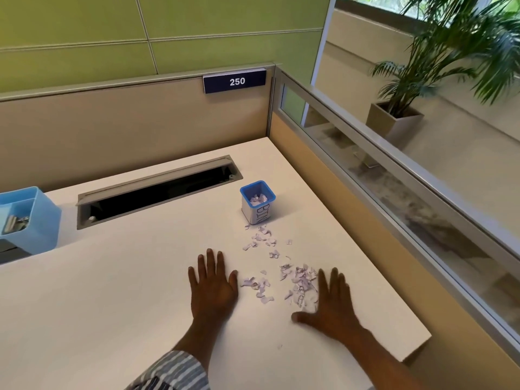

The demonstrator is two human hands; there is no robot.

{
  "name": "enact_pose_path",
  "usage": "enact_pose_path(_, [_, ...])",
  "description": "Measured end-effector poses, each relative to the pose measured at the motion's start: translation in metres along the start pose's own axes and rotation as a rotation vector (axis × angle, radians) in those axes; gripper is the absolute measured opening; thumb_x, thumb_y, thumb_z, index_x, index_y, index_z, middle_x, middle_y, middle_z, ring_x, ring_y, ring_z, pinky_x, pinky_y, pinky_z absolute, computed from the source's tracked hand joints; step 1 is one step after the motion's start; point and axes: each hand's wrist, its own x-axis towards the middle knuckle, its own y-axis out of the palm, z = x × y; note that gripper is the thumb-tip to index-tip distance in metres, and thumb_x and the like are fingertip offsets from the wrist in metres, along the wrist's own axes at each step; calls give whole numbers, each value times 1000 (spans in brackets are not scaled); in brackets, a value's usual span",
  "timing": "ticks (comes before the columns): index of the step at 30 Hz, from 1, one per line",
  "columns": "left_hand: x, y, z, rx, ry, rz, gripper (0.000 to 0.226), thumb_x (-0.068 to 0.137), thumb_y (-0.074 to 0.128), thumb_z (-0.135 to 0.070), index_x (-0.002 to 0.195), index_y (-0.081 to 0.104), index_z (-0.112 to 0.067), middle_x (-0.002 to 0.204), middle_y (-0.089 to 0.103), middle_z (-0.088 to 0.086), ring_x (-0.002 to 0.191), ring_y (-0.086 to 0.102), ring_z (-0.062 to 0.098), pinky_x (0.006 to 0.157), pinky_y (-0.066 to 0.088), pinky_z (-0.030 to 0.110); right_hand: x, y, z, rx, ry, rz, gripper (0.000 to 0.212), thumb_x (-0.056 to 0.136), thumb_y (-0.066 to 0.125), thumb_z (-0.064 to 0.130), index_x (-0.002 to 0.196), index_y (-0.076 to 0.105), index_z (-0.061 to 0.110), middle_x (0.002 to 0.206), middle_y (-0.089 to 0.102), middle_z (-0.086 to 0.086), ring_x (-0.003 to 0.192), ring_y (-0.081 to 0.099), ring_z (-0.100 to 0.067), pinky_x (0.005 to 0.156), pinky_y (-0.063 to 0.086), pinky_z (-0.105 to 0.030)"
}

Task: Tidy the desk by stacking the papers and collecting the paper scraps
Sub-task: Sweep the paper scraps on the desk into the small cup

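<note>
Several small pale paper scraps (pixel 298 282) lie scattered on the white desk (pixel 112 305), trailing from between my hands up to a small blue-rimmed cup marked BIN (pixel 258 202). The cup stands upright and holds more scraps. My left hand (pixel 212 285) lies flat on the desk, fingers straight, just left of the scraps. Flat as well, my right hand (pixel 330 302) has its fingers against the right side of the densest pile. Neither hand holds anything. No paper sheets are in view.
An open cable slot (pixel 157 192) runs along the back of the desk. A light blue organiser (pixel 25 218) with metal clips stands at the far left. Partition walls close the back and right; the desk's right edge (pixel 365 249) is near my right hand.
</note>
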Motion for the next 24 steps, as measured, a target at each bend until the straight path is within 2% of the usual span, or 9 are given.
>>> enact_pose_path(2, [0, -1, -1, -4, -2, -5, 81, 88, -4, -57, 156, 14, -19, 164, 7, 6, 152, 6, 28, 121, 3, 50, 1, 11, 18, -10, -56, -62, 144, 43, 7, 103, 151, -16, 11, 158, -19, -24, 147, -16, -37, 119, -8, -45])
enact_pose_path(4, [0, -1, -1, -4, -4, -6, 81, 88, -4, -57, 156, 14, -19, 164, 7, 6, 152, 6, 28, 121, 3, 50, 6, 10, 36, -2, -108, -111, 128, 58, 7, 96, 152, -14, 10, 159, -13, -23, 149, -12, -34, 119, -6, -43])
enact_pose_path(7, [0, -1, -1, 7, -7, -4, 81, 87, -5, -58, 157, 12, -20, 165, 5, 5, 152, 4, 26, 122, 2, 49, 17, 2, 57, 40, -213, -136, 103, 84, 37, 74, 154, -4, 11, 162, -4, -16, 150, -3, -28, 121, -1, -36])
enact_pose_path(10, [0, -1, -1, -19, -8, -13, 80, 88, -2, -58, 156, 16, -19, 164, 8, 5, 152, 6, 27, 122, 3, 50, 27, -11, 63, 118, -214, -175, 91, 87, 52, 62, 154, 13, 14, 163, 9, -9, 149, 13, -22, 119, 18, -31])
enact_pose_path(13, [1, -1, -1, -12, -7, -13, 78, 90, 0, -57, 156, 16, -20, 164, 8, 5, 152, 6, 27, 122, 3, 49, 33, -26, 61, 88, -109, -202, 96, 76, 52, 77, 150, 26, 21, 158, 24, -3, 141, 30, -23, 107, 37, -34])
enact_pose_path(16, [0, -2, -2, -11, -7, -14, 77, 90, 2, -57, 156, 18, -19, 164, 9, 6, 152, 7, 27, 121, 3, 49, 36, -34, 60, -4, -39, -64, 121, 60, 56, 86, 152, 11, 22, 151, 27, -7, 131, 38, -29, 98, 43, -40])
enact_pose_path(18, [-1, -3, -2, -24, -8, -17, 77, 91, 4, -56, 155, 20, -18, 164, 12, 6, 151, 9, 27, 121, 5, 50, 37, -34, 67, -83, -59, 81, 122, 62, 67, 76, 153, 4, 25, 148, 22, -13, 129, 38, -33, 98, 43, -42])
enact_pose_path(21, [-2, -5, -3, -36, -3, -34, 75, 92, 10, -55, 154, 27, -16, 162, 18, 8, 150, 16, 29, 121, 10, 52, 39, -38, 79, -102, -134, 110, 90, 79, 73, 46, 149, 21, 23, 143, 24, -16, 123, 45, -33, 99, 44, -39])
enact_pose_path(24, [-2, -4, -2, -22, -6, -24, 75, 91, 6, -56, 155, 22, -18, 163, 13, 6, 151, 10, 27, 121, 6, 50, 43, -46, 88, -98, -237, 21, 56, 91, 63, 23, 141, 39, 18, 137, 36, -15, 116, 53, -31, 98, 48, -36])
